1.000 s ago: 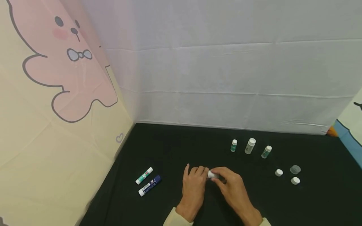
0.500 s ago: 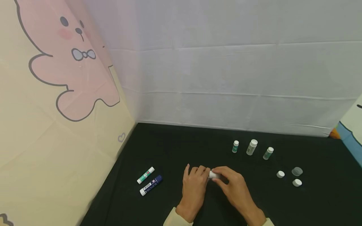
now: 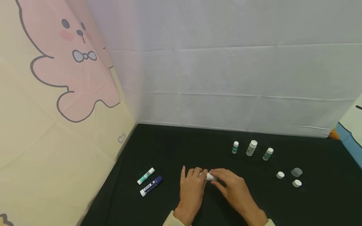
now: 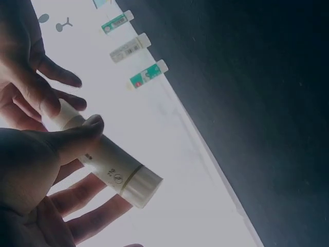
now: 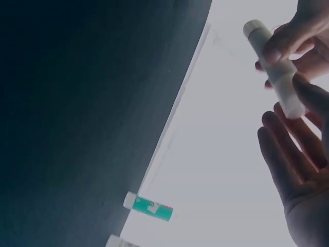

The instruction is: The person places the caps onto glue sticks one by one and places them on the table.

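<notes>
A white glue stick [image 3: 210,177] is held between both hands, tilted in the wrist views. My left hand [image 3: 191,190] grips its body, thumb [image 4: 82,136] on the near side and fingers behind. Some small print and a ring near its lower end show in the left wrist view. At the opposite end, my right hand [image 3: 234,186] pinches the white cap [image 5: 289,100] with the thumb [image 5: 307,90] and fingers. In the head view the left fingers hide part of the body.
Two glue sticks lie on the left, one green and white [image 3: 145,176], one dark blue [image 3: 151,186]. Three glue sticks, a small one [image 3: 235,147], a pale one [image 3: 251,148] and a green one [image 3: 268,154], stand behind. Two white caps [image 3: 280,175] and a clear cap [image 3: 297,172] lie right.
My left hand has shifted slightly left, and more of the white glue stick shows between the hands. The right hand keeps its pinch on the cap end.
</notes>
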Demonstrator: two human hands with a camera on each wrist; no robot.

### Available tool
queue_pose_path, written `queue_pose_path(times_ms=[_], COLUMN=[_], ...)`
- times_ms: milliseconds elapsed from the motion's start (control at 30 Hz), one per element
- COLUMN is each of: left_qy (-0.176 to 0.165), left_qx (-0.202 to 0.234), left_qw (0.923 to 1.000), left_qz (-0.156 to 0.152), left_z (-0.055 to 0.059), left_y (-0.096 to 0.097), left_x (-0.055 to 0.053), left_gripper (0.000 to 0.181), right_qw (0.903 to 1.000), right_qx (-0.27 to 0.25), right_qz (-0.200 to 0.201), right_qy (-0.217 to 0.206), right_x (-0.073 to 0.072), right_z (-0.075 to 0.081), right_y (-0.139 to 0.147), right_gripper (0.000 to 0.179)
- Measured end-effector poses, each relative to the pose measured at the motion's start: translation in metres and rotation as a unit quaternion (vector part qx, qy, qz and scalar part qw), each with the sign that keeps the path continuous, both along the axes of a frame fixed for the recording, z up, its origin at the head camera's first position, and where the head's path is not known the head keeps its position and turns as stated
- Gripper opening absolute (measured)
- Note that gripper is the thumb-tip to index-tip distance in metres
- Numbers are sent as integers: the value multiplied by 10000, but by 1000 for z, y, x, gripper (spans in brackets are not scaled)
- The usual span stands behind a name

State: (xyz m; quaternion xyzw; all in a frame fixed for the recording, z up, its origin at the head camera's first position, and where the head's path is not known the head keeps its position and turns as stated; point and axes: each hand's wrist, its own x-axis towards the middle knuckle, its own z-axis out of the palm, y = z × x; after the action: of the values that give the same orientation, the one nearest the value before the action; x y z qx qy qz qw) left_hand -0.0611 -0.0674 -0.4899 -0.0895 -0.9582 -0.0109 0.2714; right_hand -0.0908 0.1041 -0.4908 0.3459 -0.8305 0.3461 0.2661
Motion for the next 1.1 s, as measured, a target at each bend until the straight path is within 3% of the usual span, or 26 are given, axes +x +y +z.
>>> queue_pose_path(times_ms=[367,633,900,1100], left_qy=[-842,-956,-998,-1268], left_qx=[336,663,622,575], left_qw=[9948,9906,9880,9823], left_qz=[462,713,998,1255], left_z=[-5,-3,-6,-8], left_y=[-27,-48,-66,-75], left_x=[11,23,33,39], left_gripper=[33,32,32,33], right_qw=[9954,9942,9942,9938], right_qx=[645,647,658,598], right_qz=[449,637,687,717], right_qy=[542,571,497,602], right_x=[-4,-3,-4,-6], right_z=[0,-3,-6,-11], right_y=[9,10,12,17], right_gripper=[51,49,45,22])
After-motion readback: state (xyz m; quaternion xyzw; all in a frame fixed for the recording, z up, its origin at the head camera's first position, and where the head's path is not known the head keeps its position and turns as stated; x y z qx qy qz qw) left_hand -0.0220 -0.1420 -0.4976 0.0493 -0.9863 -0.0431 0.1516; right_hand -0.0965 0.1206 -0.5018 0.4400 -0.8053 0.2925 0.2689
